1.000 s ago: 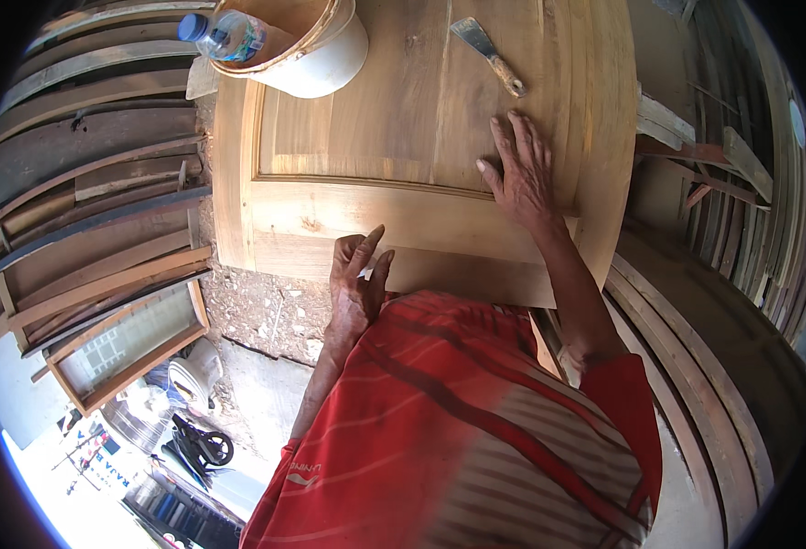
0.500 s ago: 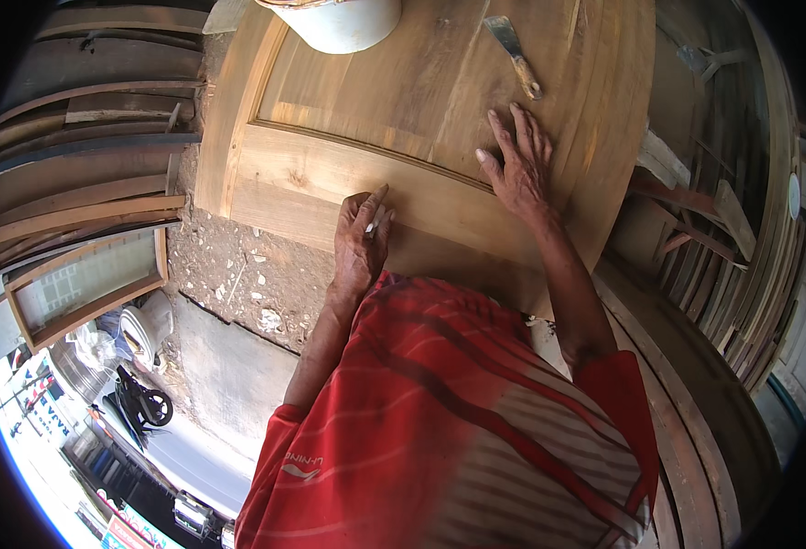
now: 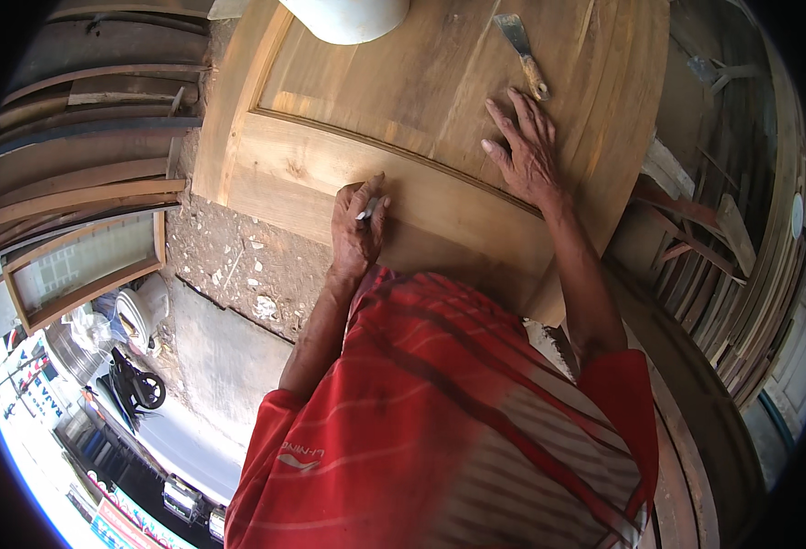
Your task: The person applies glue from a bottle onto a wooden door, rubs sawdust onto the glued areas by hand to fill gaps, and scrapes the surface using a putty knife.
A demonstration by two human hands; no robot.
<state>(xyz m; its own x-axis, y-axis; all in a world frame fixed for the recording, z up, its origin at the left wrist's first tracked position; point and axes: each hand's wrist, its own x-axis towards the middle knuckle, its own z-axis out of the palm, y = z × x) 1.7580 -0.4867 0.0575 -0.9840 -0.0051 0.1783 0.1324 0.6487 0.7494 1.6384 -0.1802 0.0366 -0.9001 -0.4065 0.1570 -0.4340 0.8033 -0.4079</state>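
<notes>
A wooden panel door (image 3: 348, 157) lies flat in front of me. My left hand (image 3: 359, 224) is closed at its near edge, gripping a short white stick (image 3: 367, 209) that looks like a cigarette; part of it is hidden by the fingers. With fingers spread, my right hand (image 3: 529, 160) rests on the door's right side and holds nothing. Just beyond its fingertips is a putty knife (image 3: 524, 57), its worn wooden handle toward the hand and its blade pointing away. The two do not clearly touch.
A white bucket (image 3: 348, 16) stands on the far part of the door. Wooden frames (image 3: 92, 194) are stacked at left, and long boards (image 3: 709, 302) at right. Dirt ground with pale chips (image 3: 252, 265) shows at near left, beside a concrete slab (image 3: 225, 352).
The view has shifted slightly, cutting off more of the bucket. My right fingertips have crept forward a little beside the putty knife's handle. My left hand stays closed in nearly the same place.
</notes>
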